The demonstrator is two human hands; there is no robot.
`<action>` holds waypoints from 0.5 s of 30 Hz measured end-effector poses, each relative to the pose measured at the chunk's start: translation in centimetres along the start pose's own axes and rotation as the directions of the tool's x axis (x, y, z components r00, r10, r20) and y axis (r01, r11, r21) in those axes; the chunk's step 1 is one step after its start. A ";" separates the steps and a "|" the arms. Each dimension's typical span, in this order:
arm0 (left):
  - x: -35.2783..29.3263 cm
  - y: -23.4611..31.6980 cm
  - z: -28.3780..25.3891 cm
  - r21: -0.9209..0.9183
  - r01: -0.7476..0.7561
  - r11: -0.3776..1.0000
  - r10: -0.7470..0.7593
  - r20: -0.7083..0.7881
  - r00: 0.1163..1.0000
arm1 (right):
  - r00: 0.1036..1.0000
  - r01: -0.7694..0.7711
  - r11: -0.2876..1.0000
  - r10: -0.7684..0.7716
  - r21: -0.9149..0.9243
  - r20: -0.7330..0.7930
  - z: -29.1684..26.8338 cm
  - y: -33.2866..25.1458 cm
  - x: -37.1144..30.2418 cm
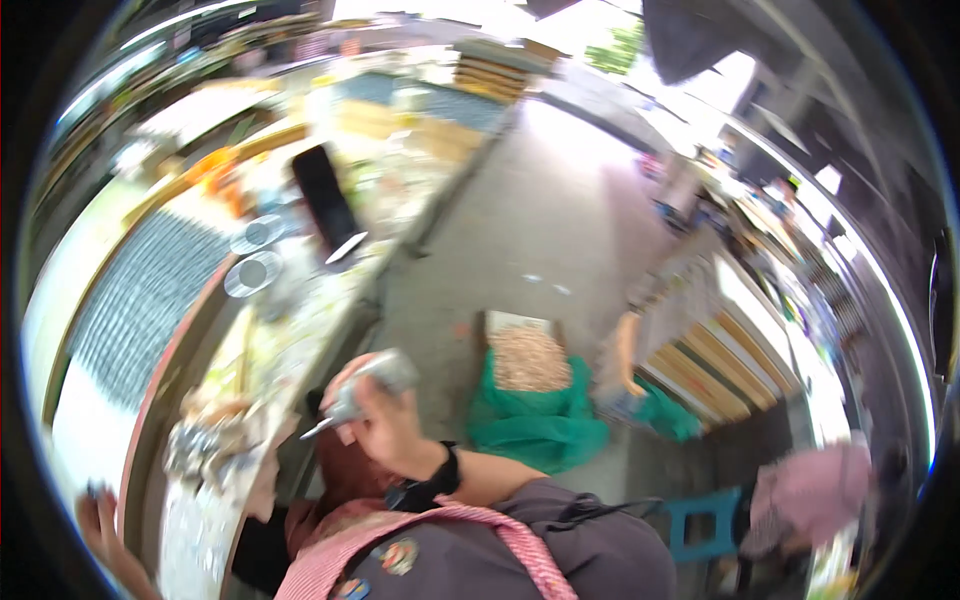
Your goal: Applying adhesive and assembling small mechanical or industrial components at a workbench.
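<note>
My right hand (392, 425), with a black band at the wrist, is raised in front of my body beside the bench edge. Its fingers wrap round a grey bottle-like tool (345, 402) whose thin pointed tip slants down to the left. At the far lower left, my left hand (100, 522) shows partly at the picture's rim. Its fingertips are close together around a small dark thing, too blurred to name. The nearest thing to it is a wood-edged tray (150, 300) with rows of small grey pieces on the bench.
On the bench (285, 375) lie a black phone (325, 200), clear rings (253, 275), an orange item (222, 178) and crumpled silvery plastic (208, 447). Green netting (535, 435) with beige pieces (530, 358) is on the floor. Stacked trays (715, 365) and a blue stool (705, 525) stand right.
</note>
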State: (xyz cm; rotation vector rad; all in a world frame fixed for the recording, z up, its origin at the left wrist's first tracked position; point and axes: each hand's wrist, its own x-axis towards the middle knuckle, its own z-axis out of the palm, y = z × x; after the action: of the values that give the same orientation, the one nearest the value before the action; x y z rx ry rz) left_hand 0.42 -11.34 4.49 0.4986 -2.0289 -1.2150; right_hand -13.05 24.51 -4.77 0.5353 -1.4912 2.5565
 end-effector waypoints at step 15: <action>8.2 -3.4 2.3 -0.065 0.188 0.980 -0.165 0.267 0.950 | 1.000 -0.010 0.986 0.008 0.164 0.012 4.8 1.8 1.9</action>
State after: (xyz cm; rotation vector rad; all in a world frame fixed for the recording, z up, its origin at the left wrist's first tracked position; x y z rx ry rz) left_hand -6.94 -16.80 3.86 0.5082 -2.1715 -1.5426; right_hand -14.17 19.36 -3.39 0.5650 -1.2959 2.7038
